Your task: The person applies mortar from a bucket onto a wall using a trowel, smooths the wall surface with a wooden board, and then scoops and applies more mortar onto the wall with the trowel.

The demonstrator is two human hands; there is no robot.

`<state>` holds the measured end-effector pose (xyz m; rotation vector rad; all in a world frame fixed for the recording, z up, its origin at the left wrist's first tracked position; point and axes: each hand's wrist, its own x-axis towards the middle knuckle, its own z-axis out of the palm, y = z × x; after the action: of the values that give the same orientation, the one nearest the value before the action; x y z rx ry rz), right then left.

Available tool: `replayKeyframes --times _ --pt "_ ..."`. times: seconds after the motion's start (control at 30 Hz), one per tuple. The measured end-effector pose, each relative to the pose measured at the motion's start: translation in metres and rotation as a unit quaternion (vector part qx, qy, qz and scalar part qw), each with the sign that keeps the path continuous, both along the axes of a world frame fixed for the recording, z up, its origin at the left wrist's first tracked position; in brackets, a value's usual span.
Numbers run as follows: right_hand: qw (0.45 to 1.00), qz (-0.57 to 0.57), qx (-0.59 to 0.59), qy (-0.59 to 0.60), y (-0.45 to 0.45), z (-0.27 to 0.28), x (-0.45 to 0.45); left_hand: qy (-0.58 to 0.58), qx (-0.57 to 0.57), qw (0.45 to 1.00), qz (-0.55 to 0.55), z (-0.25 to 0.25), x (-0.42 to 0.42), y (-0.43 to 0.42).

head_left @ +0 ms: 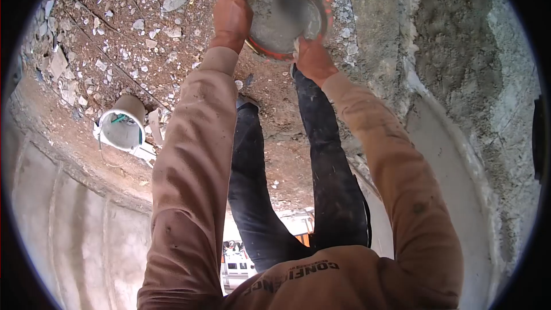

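A round basin [281,23] of wet grey mortar or cement is at the top centre of the head view, with worn yellow and orange-red showing along its rim. My left hand [232,16] is closed around the left side of that rim. At the near right edge, my right hand [314,59] is also closed on the basin, its fingertips hidden and slightly blurred. A small whitish patch shows beside the right fingers; I cannot tell what it is. A dark blurred area lies over the mortar's upper part.
Broken stone and tile bits [166,31] litter the dirt ground at left. A white bucket [123,123] lies tipped there with something green inside. A rough concrete strip [379,40] runs along the right. My legs [321,149] stand just below the basin.
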<state>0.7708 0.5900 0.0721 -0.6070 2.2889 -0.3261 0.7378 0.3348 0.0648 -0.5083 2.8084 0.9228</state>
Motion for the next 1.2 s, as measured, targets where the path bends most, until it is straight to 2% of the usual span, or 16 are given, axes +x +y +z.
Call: replayKeyframes --times 0.1,0.2,0.3,0.37,0.43,0.47,0.5,0.6,0.73,0.8,0.9,0.93,1.03,1.07,1.17,1.2 --pt "0.998 -0.034 -0.012 -0.049 0.004 0.054 0.015 0.114 0.022 0.993 -0.012 0.026 0.014 0.009" --pt "0.989 -0.128 0.068 0.033 0.01 0.088 0.015 0.085 0.06 0.994 -0.04 0.018 0.026 0.003" --pt "0.96 -0.171 0.22 -0.04 0.008 0.089 -0.009 0.104 0.05 0.992 -0.044 0.01 0.021 -0.003" --pt "0.993 0.058 0.088 -0.059 0.05 -0.034 0.037 0.09 0.041 0.994 -0.037 0.005 0.023 -0.006" --pt "0.983 0.013 0.0 -0.183 0.022 -0.069 0.047 0.078 0.029 0.996 -0.027 0.002 0.026 -0.006" --pt "0.94 -0.166 0.008 -0.298 -0.018 -0.062 0.029 0.075 0.019 0.997 -0.022 -0.001 0.026 -0.008" --pt "0.852 -0.337 0.017 -0.401 -0.046 -0.056 0.014 0.071 0.009 0.997 -0.019 -0.005 0.026 -0.01" --pt "0.694 -0.495 -0.071 -0.518 -0.052 -0.037 0.004 0.057 -0.001 0.998 -0.041 -0.026 0.022 -0.012" --pt "0.509 -0.55 -0.226 -0.623 -0.031 -0.022 -0.002 0.04 0.025 0.998 -0.035 -0.022 0.016 -0.011" --pt "0.4 -0.566 -0.314 -0.649 -0.025 -0.016 -0.002 0.027 0.015 0.998 -0.063 -0.02 0.018 -0.014" --pt "0.28 -0.581 -0.392 -0.656 -0.007 0.006 -0.007 0.01 0.034 0.998 -0.059 0.006 0.03 -0.008" --pt "0.307 -0.578 -0.373 -0.657 0.002 0.027 -0.011 0.006 0.047 0.998 -0.051 0.018 0.035 -0.003" --pt "0.415 -0.563 -0.344 -0.627 0.036 0.081 -0.011 0.106 0.047 0.993 -0.023 0.031 0.074 0.001" --pt "0.466 -0.593 -0.295 -0.586 0.04 0.093 -0.016 0.056 0.07 0.996 0.012 0.045 0.092 0.003" --pt "0.641 -0.605 -0.111 -0.459 0.016 0.043 -0.019 -0.058 0.148 0.981 0.109 0.087 0.163 0.008" --pt "0.671 -0.59 -0.091 -0.44 0.002 0.014 -0.017 -0.073 0.151 0.978 0.126 0.087 0.202 0.009"
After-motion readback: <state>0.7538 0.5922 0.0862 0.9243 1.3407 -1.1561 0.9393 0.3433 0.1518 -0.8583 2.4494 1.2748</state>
